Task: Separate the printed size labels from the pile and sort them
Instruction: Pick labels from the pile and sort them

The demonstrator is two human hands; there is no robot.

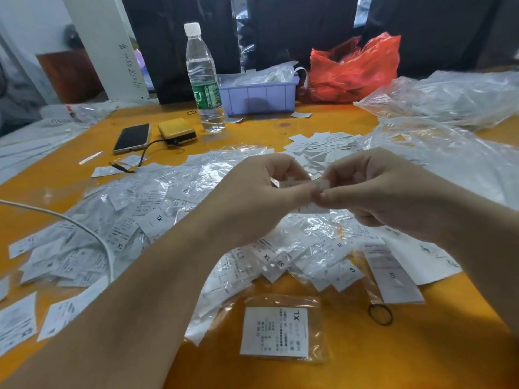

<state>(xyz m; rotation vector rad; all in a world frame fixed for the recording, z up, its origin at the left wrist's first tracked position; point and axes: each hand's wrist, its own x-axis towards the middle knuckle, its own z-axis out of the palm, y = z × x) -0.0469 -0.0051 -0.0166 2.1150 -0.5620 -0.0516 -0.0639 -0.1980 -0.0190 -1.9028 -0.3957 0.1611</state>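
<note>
Head: both hands (317, 192) pinch label (306, 183) w/ fingers.

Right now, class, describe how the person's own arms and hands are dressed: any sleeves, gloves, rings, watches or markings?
Both forearms are bare as far as the picture shows; no sleeve reaches into view. The left hand and the right hand wear no gloves. No ring, watch, bracelet or marking shows on either wrist or on the fingers that can be seen.
</note>
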